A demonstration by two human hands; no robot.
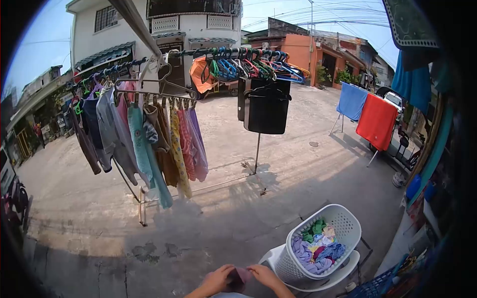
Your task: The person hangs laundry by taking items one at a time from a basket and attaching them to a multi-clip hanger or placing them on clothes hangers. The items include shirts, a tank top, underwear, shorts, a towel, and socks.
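Note:
At the bottom edge, my left hand (217, 279) and my right hand (265, 276) hold a dusky mauve cloth (239, 279) between them, fingers closed on its two sides. To the right of my hands, a white perforated laundry basket (293, 268) rests on a white plastic chair (343, 274). Purple, green, blue and multicoloured clothes (318, 246) lie inside it. Ahead and to the left, garments (144, 134) hang from a rack, several of them clipped to a brown hanger (154, 92).
Colourful empty hangers (248, 64) and a black item (268, 107) hang on the rack's right part. Its metal foot (256, 173) stands on the concrete. Farther right, a blue towel (352, 101) and a red towel (376, 121) drape over a stand. Buildings border the street.

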